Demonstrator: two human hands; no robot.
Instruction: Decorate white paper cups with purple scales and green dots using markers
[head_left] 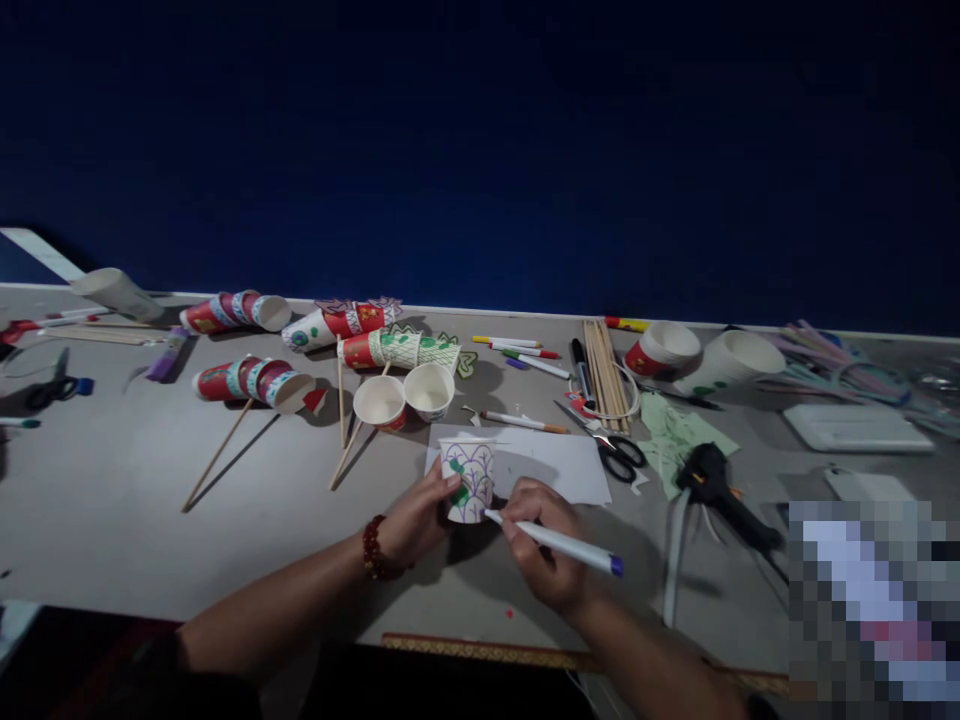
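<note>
My left hand [416, 515], with a red bead bracelet on its wrist, grips a white paper cup [471, 475] from its left side. Purple scale-like arcs and a green patch decorate the cup's wall. In my right hand [546, 540] is a white marker [570, 547] with a purple end, its tip at the lower right of the cup. Under and behind the cup lies a white paper sheet [570, 470]. Two paper cups, one on the left [379, 402] and one on the right [430, 390], stand just beyond my left hand.
Decorated cup chains [405, 348] lie at the back left, some with wooden sticks. Several markers [536, 363], chopsticks [606, 375] and scissors [619, 455] lie beyond my right hand. A black glue gun [720, 490] rests at right, near green paper [679, 440]. A dark blue panel [480, 150] rises behind the table.
</note>
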